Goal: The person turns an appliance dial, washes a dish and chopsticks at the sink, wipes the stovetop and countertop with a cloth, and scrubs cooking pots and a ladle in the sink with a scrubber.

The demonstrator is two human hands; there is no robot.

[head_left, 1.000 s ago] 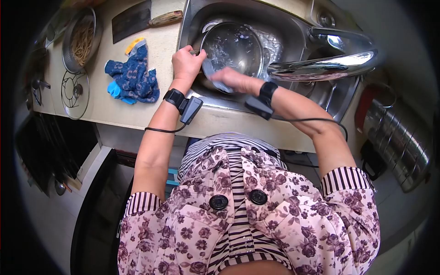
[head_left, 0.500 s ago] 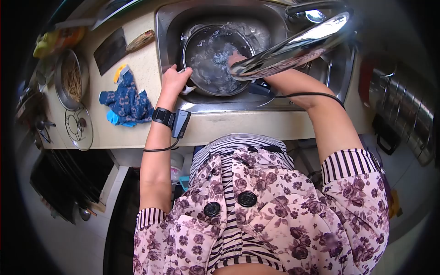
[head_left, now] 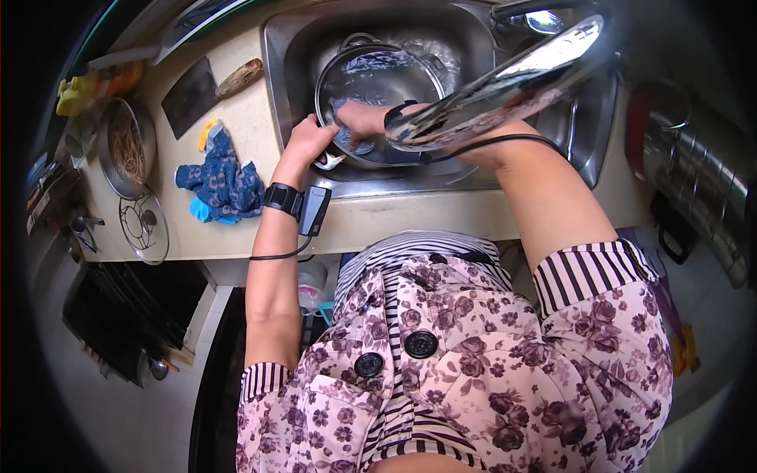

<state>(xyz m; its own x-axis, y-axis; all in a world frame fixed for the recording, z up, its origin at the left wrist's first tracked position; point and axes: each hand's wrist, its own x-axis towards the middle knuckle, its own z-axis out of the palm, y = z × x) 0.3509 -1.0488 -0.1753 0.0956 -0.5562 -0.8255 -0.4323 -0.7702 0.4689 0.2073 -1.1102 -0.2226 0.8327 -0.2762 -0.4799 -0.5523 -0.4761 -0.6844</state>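
A round metal pan sits tilted in the steel sink, with some water in it. My left hand is closed on the pan's near-left edge, by its handle. Inside the pan, at the left wall, my right hand presses a bluish-grey cloth with its fingers bent round it. The shiny faucet reaches over my right wrist and hides part of it.
Left of the sink lie a cleaver and a patterned blue cloth. Farther left are a strainer with brown strips and a glass lid. A large metal pot stands at the right.
My right hand has moved from the pan's right side under the faucet to its left wall, where the cloth now shows. My left hand still holds the pan's edge. The view has shifted since the first frame.
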